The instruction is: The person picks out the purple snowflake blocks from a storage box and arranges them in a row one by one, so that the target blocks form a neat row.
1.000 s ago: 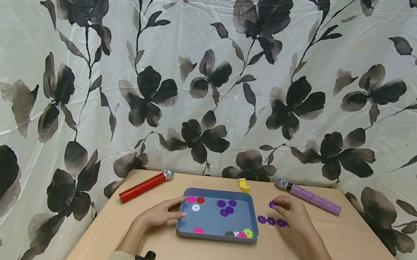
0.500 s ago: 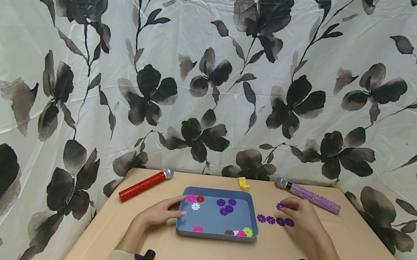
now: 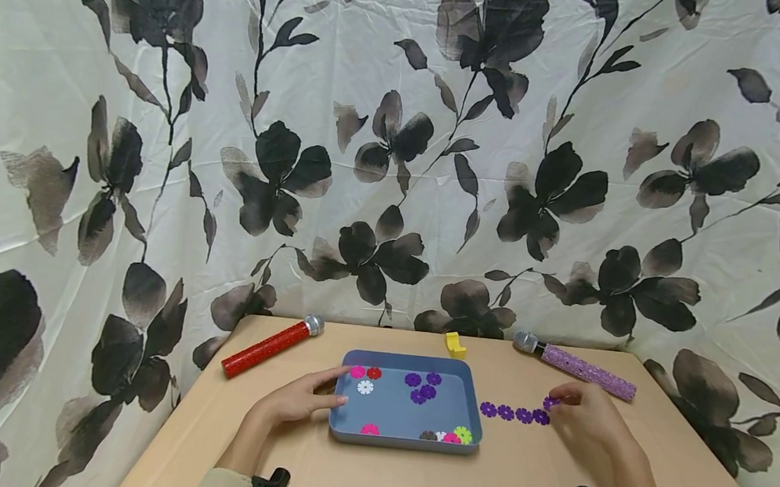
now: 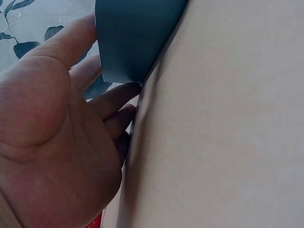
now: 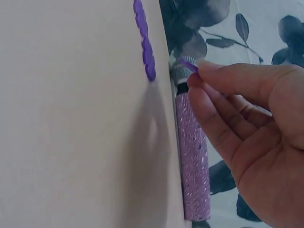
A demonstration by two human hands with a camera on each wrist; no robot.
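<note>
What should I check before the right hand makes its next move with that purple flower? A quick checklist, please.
1. Purple flower gripped: ok, the right hand pinches it between thumb and finger.
2. Flower set down on the table: not ok, it is held in the air.
3. Row to join, if that is the plan: ok, four purple flowers lie in line.
4. Left hand at the tray: ok, at its left edge; how firmly it presses: cannot tell.
5. Lilac microphone clear of the row: ok, it lies apart, behind it.
</note>
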